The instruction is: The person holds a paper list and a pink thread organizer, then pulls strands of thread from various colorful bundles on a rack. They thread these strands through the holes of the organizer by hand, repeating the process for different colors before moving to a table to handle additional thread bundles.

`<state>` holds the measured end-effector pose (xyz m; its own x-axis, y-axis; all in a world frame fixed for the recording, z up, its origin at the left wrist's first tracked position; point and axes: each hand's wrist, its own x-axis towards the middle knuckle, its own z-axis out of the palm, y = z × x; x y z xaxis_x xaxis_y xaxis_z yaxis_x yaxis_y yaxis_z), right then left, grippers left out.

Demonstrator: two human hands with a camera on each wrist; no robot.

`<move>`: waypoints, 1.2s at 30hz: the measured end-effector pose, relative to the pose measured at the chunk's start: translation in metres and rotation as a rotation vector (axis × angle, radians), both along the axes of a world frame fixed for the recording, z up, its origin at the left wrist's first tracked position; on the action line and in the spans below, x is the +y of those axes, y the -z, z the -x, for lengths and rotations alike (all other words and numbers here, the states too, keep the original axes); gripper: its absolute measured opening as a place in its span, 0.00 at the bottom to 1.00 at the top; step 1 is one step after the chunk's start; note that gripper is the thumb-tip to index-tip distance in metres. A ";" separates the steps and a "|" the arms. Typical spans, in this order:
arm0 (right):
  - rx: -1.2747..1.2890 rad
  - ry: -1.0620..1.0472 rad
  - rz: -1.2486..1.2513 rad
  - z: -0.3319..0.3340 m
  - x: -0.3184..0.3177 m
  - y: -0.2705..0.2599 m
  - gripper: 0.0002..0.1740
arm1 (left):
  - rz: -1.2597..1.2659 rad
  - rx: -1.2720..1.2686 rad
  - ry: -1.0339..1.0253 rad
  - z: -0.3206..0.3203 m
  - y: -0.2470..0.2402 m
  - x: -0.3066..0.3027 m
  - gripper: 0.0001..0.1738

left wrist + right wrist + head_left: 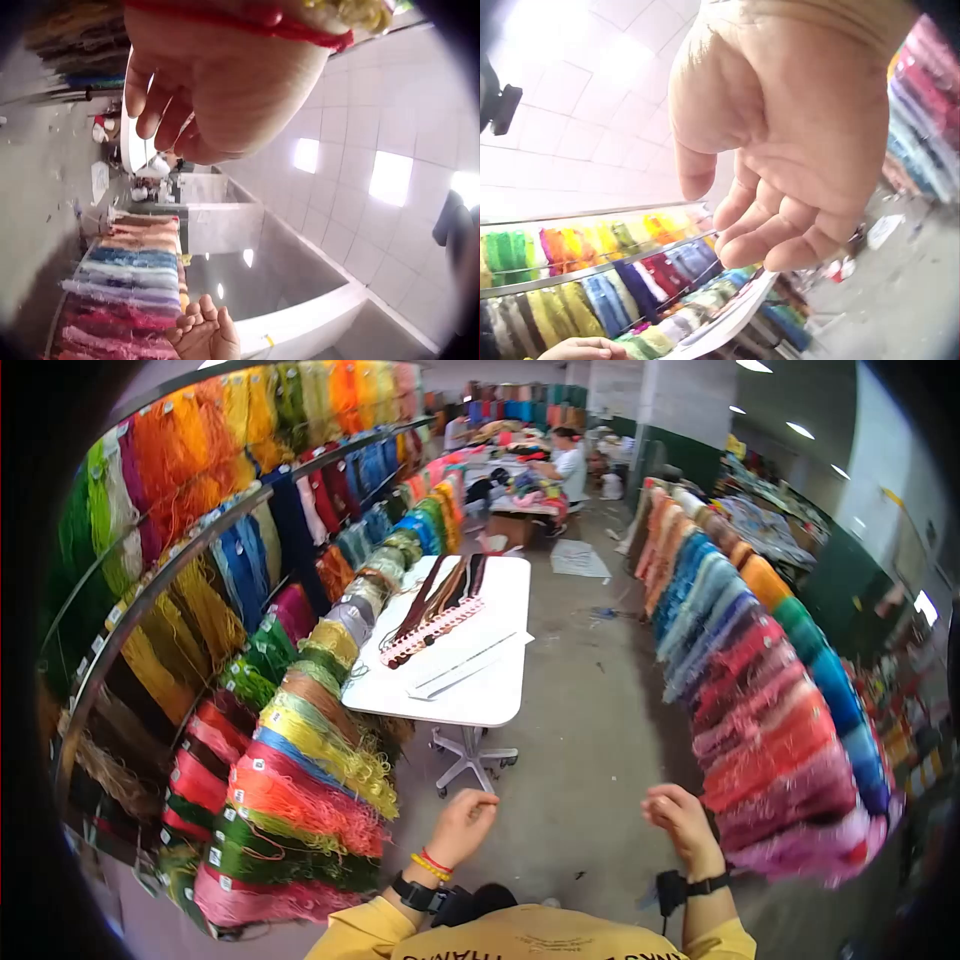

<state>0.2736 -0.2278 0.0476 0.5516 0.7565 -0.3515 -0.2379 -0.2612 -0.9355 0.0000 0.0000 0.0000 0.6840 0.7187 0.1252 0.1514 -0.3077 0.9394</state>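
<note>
My left hand [468, 826] is raised in front of my body, nothing in its grasp, fingers loosely curled. Close up in the left wrist view, the same hand [232, 82] shows its palm with relaxed, bent fingers. Opposite it, my right hand [682, 822] hovers over the aisle floor, also holding nothing; in the right wrist view its palm [802, 127] is bare and the fingers bend gently. Ahead stands a white wheeled table [470, 705] bearing a bundle of dark thread [440, 595], a pink-and-white strip [432, 632] and folded paper [470, 665].
Racks of coloured yarn skeins [310, 800] line my left side, with metal rails [160, 605] above. Another row of skeins [770, 750] runs along the right. Between them lies grey floor [590, 730] with a paper sheet [580, 558]. A seated person [570, 465] is farther back.
</note>
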 end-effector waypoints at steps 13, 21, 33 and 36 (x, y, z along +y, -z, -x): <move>-0.318 -0.985 0.021 -0.153 0.354 -0.006 0.16 | -0.064 0.097 -0.446 -0.100 0.025 0.148 0.17; -1.338 -1.382 -0.276 -0.183 0.590 0.031 0.26 | -0.371 0.550 -0.572 -0.134 0.037 0.181 0.22; -1.248 -1.831 -0.213 -0.159 0.627 0.064 0.33 | -0.286 0.882 -1.079 -0.149 0.040 0.188 0.22; -1.203 -1.825 -0.196 -0.151 0.607 0.069 0.29 | -0.250 0.774 -1.281 -0.154 0.040 0.174 0.23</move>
<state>0.4247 0.3794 -0.0217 -0.7695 0.5269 -0.3609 0.6386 0.6298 -0.4422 0.1545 0.1740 -0.0405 -0.4140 0.8770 0.2441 0.8493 0.2756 0.4502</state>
